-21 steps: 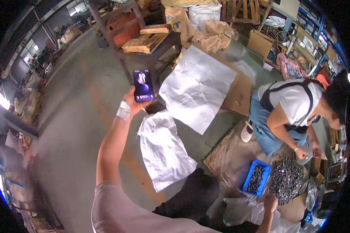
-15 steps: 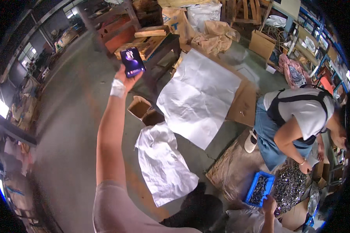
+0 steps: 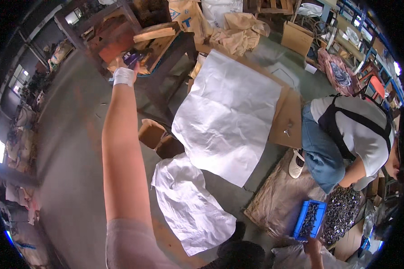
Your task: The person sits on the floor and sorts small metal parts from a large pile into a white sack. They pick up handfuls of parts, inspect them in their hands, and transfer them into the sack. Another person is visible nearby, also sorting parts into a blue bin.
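My left arm stretches far forward. At its end my left hand (image 3: 125, 67), with a white wrap at the wrist, is closed round a phone (image 3: 131, 59), whose purple-lit screen is now tilted and partly hidden by the fingers. The phone is over a dark stand with wooden boards (image 3: 155, 33). At the lower right my right hand (image 3: 313, 246) grips the near rim of a blue plastic bin (image 3: 319, 219) holding small dark metal parts. Its fingertips are partly hidden. A heap of similar shiny parts (image 3: 343, 208) lies right beside the bin.
White sheets (image 3: 229, 112) lie in the middle, over cardboard (image 3: 286, 127) and beside a small open box (image 3: 150, 134). A co-worker in a white shirt (image 3: 359, 127) bends over the heap at the right. Brown sheeting (image 3: 278, 197) lies under the bin. Shelving lines the right side.
My left hand has carried the phone forward and left, tipping its screen away. My right hand stays at the bin. The co-worker's hand, earlier over the heap, is now hidden. The whole view has shifted.
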Motion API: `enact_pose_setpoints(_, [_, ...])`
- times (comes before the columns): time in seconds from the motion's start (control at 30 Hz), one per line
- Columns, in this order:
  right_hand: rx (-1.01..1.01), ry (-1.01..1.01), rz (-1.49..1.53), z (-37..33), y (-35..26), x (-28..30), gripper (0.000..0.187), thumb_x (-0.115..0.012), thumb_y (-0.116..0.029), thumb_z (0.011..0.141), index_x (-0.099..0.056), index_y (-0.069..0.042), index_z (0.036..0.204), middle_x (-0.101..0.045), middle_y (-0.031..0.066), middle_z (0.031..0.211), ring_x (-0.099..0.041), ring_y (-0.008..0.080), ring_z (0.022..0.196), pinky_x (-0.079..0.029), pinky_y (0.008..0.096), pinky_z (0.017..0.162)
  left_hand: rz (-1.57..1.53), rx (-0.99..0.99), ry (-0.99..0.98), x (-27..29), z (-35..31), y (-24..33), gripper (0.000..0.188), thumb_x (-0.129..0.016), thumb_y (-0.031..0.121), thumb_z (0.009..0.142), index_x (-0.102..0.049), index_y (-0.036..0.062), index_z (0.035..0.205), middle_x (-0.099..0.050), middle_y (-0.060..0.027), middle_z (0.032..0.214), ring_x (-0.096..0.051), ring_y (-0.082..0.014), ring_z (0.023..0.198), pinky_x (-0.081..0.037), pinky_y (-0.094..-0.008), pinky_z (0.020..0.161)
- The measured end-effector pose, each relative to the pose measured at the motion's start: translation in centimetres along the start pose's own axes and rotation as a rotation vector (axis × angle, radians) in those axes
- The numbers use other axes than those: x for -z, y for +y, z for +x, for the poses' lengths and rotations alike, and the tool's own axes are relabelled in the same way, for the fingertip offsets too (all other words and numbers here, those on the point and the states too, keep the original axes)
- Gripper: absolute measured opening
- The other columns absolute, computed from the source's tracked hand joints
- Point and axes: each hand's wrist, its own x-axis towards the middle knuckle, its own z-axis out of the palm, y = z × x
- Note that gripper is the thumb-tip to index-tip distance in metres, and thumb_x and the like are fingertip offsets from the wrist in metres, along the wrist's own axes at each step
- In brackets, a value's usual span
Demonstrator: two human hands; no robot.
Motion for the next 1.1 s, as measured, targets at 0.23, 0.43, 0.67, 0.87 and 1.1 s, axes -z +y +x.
enact_pose_setpoints(0.23, [0.053,-0.006,0.101,-0.4,0.2,-4.0,0.035,-0.062,-0.032,0.072,-0.065,-0.013,0.101,-0.065,0.0173,0.088,-0.063,0.0367,0.086,-0.05,0.046,0.075,0.021,0.024,-0.158,4.8,5.9,-0.4,0.04,-0.063,-0.002,0.078,-0.048,-0.0016,0.114,-0.056,-0.0158,0.111,-0.057,-0.0246,0.1,-0.054,-0.0362,0.085])
enact_pose_setpoints(0.43, [-0.014,-0.116,0.068,-0.5,0.7,-4.6,0.032,-0.061,-0.033,0.074,-0.066,-0.013,0.098,-0.065,0.0179,0.095,-0.062,0.0358,0.092,-0.05,0.0457,0.078,0.667,0.044,-0.033,3.9,4.7,-1.2,0.067,-0.069,0.022,0.081,-0.029,0.0075,0.133,-0.057,-0.0116,0.11,-0.057,-0.0253,0.089,-0.049,-0.042,0.079])
enact_pose_setpoints(0.67, [-0.174,-0.085,0.411,-3.1,1.8,-7.5,0.03,-0.059,-0.034,0.078,-0.067,-0.015,0.1,-0.065,0.0159,0.096,-0.061,0.0343,0.095,-0.049,0.0449,0.08,0.378,-0.243,-0.003,2.6,-4.5,-3.6,0.082,-0.077,0.023,0.074,-0.029,0.0164,0.14,-0.053,-0.012,0.116,-0.053,-0.0208,0.086,-0.048,-0.039,0.066])
enact_pose_setpoints(0.87, [0.01,-0.167,0.262,-4.1,1.5,-8.1,0.03,-0.055,-0.024,0.082,-0.06,-0.012,0.109,-0.064,0.0151,0.093,-0.062,0.0326,0.082,-0.05,0.044,0.069,0.73,-0.084,-0.481,8.8,-30.9,-4.0,0.049,-0.057,0.028,0.091,-0.042,0.0062,0.132,-0.057,-0.0064,0.09,-0.054,-0.0125,0.065,-0.049,-0.026,0.059])
enact_pose_setpoints(1.1, [0.135,0.132,0.159,-9.8,4.7,-6.9,0.027,-0.056,-0.029,0.085,-0.056,-0.012,0.106,-0.063,0.0118,0.089,-0.062,0.0309,0.087,-0.05,0.0423,0.071,1.068,0.351,-1.003,21.3,-39.0,-7.2,0.039,-0.066,0.008,0.082,-0.054,0.0051,0.119,-0.058,-0.0015,0.077,-0.056,-0.0084,0.061,-0.046,-0.0216,0.048])
